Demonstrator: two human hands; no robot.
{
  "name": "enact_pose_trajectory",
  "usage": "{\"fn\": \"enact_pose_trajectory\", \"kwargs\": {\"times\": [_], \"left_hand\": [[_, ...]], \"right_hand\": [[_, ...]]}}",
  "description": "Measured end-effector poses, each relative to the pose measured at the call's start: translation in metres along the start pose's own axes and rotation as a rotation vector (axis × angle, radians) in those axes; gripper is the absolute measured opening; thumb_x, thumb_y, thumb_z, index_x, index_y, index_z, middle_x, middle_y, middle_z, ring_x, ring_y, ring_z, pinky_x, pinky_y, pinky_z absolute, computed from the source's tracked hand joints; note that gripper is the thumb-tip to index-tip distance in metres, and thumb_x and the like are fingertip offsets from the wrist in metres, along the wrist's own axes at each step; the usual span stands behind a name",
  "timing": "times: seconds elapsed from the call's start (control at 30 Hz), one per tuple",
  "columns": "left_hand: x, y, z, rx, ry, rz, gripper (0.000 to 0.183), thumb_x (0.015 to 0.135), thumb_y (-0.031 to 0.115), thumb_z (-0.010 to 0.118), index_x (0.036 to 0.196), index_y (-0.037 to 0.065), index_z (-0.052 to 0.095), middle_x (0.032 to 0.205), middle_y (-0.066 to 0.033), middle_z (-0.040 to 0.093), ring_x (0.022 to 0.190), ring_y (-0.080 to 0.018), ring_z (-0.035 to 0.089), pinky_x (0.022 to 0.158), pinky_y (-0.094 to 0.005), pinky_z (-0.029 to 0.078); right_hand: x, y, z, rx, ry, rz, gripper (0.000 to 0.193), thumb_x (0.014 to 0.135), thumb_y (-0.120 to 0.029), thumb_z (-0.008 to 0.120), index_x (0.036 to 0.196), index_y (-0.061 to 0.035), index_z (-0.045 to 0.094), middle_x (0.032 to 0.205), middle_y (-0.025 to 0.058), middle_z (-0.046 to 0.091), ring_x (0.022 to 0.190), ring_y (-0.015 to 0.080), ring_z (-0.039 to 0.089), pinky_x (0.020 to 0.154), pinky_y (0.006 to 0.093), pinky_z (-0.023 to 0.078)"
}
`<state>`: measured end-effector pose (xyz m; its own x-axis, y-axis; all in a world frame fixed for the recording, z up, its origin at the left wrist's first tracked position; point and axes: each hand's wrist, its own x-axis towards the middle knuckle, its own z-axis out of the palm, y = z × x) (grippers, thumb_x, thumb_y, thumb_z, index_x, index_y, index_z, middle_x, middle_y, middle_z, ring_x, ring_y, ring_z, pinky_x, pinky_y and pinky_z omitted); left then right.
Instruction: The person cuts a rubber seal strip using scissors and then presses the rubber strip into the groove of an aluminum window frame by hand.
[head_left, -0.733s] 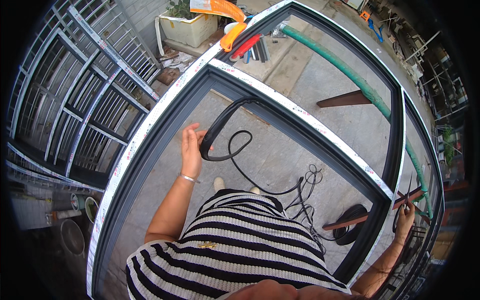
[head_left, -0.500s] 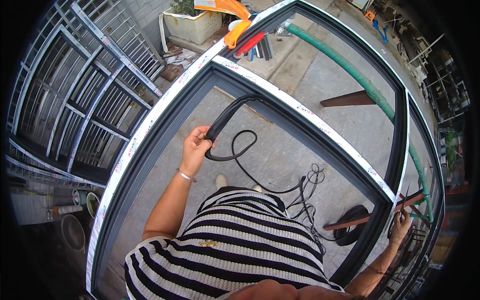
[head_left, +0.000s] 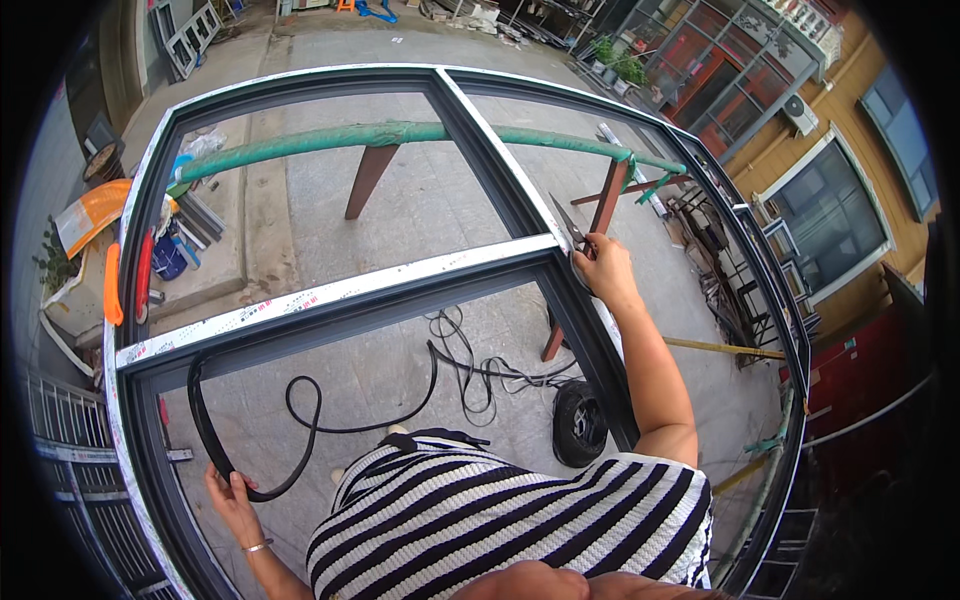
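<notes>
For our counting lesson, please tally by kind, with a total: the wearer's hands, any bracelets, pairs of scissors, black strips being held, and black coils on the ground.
Hands: 2 (left hand, right hand)
Bracelet: 1
Scissors: 1 pair
Black strip held: 1
Black coil on the ground: 1
Total: 6

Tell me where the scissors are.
In the head view, the scissors are right of centre, in the right hand, beside where the white frame bars meet.
</notes>
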<state>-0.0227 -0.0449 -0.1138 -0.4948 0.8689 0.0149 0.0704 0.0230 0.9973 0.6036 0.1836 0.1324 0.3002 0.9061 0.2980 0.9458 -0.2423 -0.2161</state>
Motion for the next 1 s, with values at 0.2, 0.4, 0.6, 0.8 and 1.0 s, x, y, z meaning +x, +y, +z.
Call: {"fn": "enact_pose_trajectory", "kwargs": {"times": [0.2,0.4,0.6,0.8,1.0], "left_hand": [[0.010,-0.025,-0.005,0.077,-0.172,0.047,0.011,0.105,0.017,0.061,0.106,0.006,0.059,0.092,-0.0034,0.066,0.085,-0.0115,0.059,0.081,-0.0280,0.047],[-0.009,-0.016,-0.016,0.093,-0.080,-0.054,0.014,0.106,0.018,0.060,0.107,0.004,0.057,0.086,-0.0021,0.062,0.080,-0.0114,0.057,0.077,-0.0275,0.046],[-0.015,-0.006,0.009,-0.067,-0.047,-0.189,0.023,0.102,0.014,0.067,0.117,-0.003,0.062,0.101,-0.0069,0.071,0.093,-0.0136,0.067,0.084,-0.0283,0.053],[-0.031,0.011,0.011,-0.041,0.003,-0.068,0.023,0.102,0.020,0.067,0.113,0.000,0.062,0.086,-0.0014,0.067,0.076,-0.0094,0.061,0.072,-0.0274,0.051],[-0.036,0.123,0.022,0.691,0.534,0.011,0.022,0.096,0.017,0.072,0.111,0.000,0.071,0.067,-0.0116,0.063,0.057,-0.0162,0.060,0.054,-0.0317,0.046]], "right_hand": [[0.018,-0.028,0.006,0.012,0.053,-0.045,0.044,0.087,-0.033,0.076,0.122,-0.0082,0.072,0.112,0.0196,0.071,0.101,0.0397,0.069,0.089,0.0483,0.054],[0.076,-0.034,0.047,0.005,0.043,-0.270,0.043,0.086,-0.030,0.079,0.122,-0.0078,0.071,0.109,0.0199,0.070,0.103,0.0391,0.068,0.090,0.0474,0.053],[0.100,0.009,0.053,0.001,-0.091,-0.359,0.047,0.085,-0.019,0.077,0.128,-0.0033,0.067,0.114,0.0233,0.067,0.103,0.0401,0.067,0.093,0.0476,0.053],[0.091,-0.079,0.009,-0.245,0.334,-0.659,0.049,0.090,-0.017,0.073,0.136,-0.0077,0.062,0.122,0.0168,0.062,0.114,0.0376,0.057,0.098,0.0474,0.047],[-0.032,-0.323,0.010,0.361,0.014,-1.496,0.040,0.078,-0.008,0.080,0.117,-0.0062,0.070,0.112,0.0106,0.064,0.107,0.0314,0.058,0.093,0.0427,0.046]]}}
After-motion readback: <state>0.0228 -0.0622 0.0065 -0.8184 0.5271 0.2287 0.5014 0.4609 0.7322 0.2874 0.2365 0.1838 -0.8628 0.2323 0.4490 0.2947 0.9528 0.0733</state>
